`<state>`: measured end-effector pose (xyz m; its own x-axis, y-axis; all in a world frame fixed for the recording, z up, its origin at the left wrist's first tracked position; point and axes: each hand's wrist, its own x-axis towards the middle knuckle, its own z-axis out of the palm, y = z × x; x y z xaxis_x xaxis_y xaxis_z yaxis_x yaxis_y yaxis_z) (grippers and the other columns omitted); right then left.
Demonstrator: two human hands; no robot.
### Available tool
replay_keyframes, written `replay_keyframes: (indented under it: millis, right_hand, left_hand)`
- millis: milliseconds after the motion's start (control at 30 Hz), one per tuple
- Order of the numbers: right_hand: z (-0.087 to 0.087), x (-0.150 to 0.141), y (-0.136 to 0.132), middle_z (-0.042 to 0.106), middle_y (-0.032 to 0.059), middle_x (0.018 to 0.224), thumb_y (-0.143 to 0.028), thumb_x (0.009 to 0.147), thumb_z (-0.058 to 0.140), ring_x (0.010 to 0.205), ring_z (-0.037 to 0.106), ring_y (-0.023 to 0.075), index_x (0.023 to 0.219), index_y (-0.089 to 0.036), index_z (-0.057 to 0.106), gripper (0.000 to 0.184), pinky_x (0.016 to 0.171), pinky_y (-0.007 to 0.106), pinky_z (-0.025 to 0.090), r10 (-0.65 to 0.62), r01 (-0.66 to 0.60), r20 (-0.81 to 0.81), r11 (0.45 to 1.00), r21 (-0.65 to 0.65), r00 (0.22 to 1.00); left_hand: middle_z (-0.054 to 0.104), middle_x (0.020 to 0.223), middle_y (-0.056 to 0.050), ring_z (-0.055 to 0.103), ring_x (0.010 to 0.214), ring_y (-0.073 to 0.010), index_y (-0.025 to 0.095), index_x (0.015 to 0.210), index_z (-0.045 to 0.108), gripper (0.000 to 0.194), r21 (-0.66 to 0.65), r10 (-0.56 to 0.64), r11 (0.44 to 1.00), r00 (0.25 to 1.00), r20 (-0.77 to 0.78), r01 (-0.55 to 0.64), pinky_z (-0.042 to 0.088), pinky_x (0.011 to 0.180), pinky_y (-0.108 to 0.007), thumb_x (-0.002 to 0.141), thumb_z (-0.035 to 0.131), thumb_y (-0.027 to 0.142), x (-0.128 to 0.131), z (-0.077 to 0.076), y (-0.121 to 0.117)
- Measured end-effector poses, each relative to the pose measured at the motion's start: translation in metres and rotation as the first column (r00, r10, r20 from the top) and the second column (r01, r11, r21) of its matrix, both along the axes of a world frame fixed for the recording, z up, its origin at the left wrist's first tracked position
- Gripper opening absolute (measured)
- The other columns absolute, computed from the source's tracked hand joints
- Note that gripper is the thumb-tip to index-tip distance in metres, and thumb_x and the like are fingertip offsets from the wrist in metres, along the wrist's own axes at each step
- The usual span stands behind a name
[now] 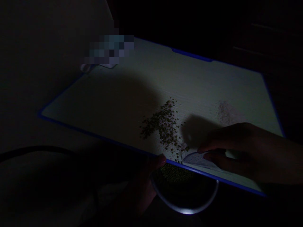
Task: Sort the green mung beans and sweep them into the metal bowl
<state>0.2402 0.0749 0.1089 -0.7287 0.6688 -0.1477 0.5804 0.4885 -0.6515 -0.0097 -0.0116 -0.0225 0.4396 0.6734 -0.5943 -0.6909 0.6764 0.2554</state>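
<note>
Green mung beans (165, 126) lie loose in a patch near the front edge of a pale board (201, 82) with a blue rim. Below that edge sits a metal bowl (188, 210), its mouth partly under the board and more green beans (176, 173) inside. My left hand (148, 186) is closed at the bowl's left side, its thumb touching the blue rim; the other fingers are hidden. My right hand (239, 151) pinches a thin, pale, round-edged scraper (197, 158), which rests on the board just right of the beans.
A patch of pale powder or crumbs (226, 112) is on the board's right part. At the board's far left corner lies a pixelated item (110, 50) with a pale loop. A dark cord (40, 148) curves at the left. The surroundings are very dark.
</note>
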Motion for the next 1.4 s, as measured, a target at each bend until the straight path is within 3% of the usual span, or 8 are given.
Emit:
replay_keyframes:
  millis: [167, 333, 567, 867, 1167, 1267, 1400]
  right_hand:
    - [-0.003, -0.004, 0.001, 0.082, 0.0012, 0.099, -0.026, 0.103, 0.06, 0.083, 0.077, 0.0136, 0.111, -0.027, 0.079, 0.021, 0.072, 0.024, 0.054, 0.014, -0.014, 0.015, 0.999, -0.029, 1.0]
    - [-0.005, -0.006, 0.0, 0.082, 0.0011, 0.099, -0.03, 0.103, 0.06, 0.08, 0.077, 0.014, 0.106, -0.027, 0.079, 0.019, 0.068, 0.025, 0.055, 0.036, -0.036, -0.002, 0.999, -0.029, 0.999]
    - [-0.006, -0.008, -0.001, 0.082, -0.0001, 0.097, -0.024, 0.101, 0.06, 0.08, 0.077, 0.013, 0.109, -0.026, 0.078, 0.02, 0.068, 0.025, 0.055, 0.023, -0.023, -0.03, 1.0, -0.01, 0.999]
    - [-0.007, -0.01, -0.001, 0.083, 0.0003, 0.096, -0.027, 0.101, 0.06, 0.078, 0.078, 0.015, 0.105, -0.026, 0.08, 0.02, 0.068, 0.026, 0.056, -0.016, 0.019, -0.043, 0.998, 0.059, 0.999]
    - [-0.007, -0.013, -0.002, 0.083, 0.0026, 0.105, -0.029, 0.102, 0.06, 0.086, 0.079, 0.0176, 0.113, -0.028, 0.079, 0.022, 0.073, 0.028, 0.057, 0.012, -0.012, 0.002, 0.999, -0.033, 1.0]
    - [-0.005, -0.013, -0.002, 0.083, 0.0027, 0.103, -0.027, 0.102, 0.06, 0.084, 0.078, 0.0171, 0.109, -0.028, 0.079, 0.02, 0.072, 0.027, 0.057, 0.023, -0.023, -0.007, 0.998, -0.054, 1.0]
    - [-0.003, -0.01, -0.001, 0.083, -0.0005, 0.096, -0.027, 0.1, 0.063, 0.08, 0.078, 0.0152, 0.109, -0.029, 0.079, 0.018, 0.068, 0.025, 0.055, -0.002, 0.003, -0.051, 1.0, 0.011, 0.999]
  left_hand:
    - [0.082, 0.128, -0.01, 0.061, 0.14, -0.0366, 0.02, 0.119, 0.082, 0.034, 0.01, 0.012, 1.0, 1.0, 0.014, -0.012, 0.031, 0.127, -0.055, 0.088, 0.079, 0.032, 0.002, -0.001, -0.001]
    - [0.083, 0.126, -0.007, 0.063, 0.139, -0.0348, 0.024, 0.116, 0.082, 0.029, 0.051, 0.048, 0.997, 0.998, 0.048, -0.05, 0.033, 0.126, -0.054, 0.089, 0.076, 0.031, 0.004, -0.006, -0.001]
    - [0.083, 0.125, -0.01, 0.061, 0.14, -0.0349, 0.02, 0.118, 0.08, 0.029, 0.063, 0.007, 0.998, 0.997, 0.074, -0.011, 0.03, 0.126, -0.054, 0.092, 0.071, 0.032, 0.001, -0.014, -0.004]
    - [0.082, 0.129, -0.011, 0.061, 0.14, -0.0332, 0.018, 0.127, 0.076, 0.034, 0.107, -0.015, 0.994, 0.991, 0.134, 0.0, 0.028, 0.127, -0.054, 0.098, 0.064, 0.032, 0.001, -0.013, -0.002]
    - [0.084, 0.123, -0.011, 0.062, 0.138, -0.036, 0.018, 0.117, 0.081, 0.03, 0.06, -0.006, 0.998, 0.998, 0.066, 0.002, 0.028, 0.127, -0.055, 0.092, 0.072, 0.033, 0.003, 0.0, 0.0]
    - [0.082, 0.126, -0.012, 0.062, 0.139, -0.0368, 0.018, 0.122, 0.079, 0.034, 0.053, 0.004, 0.999, 0.998, 0.065, -0.007, 0.028, 0.127, -0.056, 0.093, 0.071, 0.032, 0.003, -0.002, -0.001]
    - [0.082, 0.128, -0.01, 0.061, 0.141, -0.0337, 0.02, 0.125, 0.078, 0.033, 0.058, 0.024, 0.998, 0.998, 0.065, -0.028, 0.027, 0.128, -0.055, 0.096, 0.067, 0.03, 0.001, -0.007, -0.003]
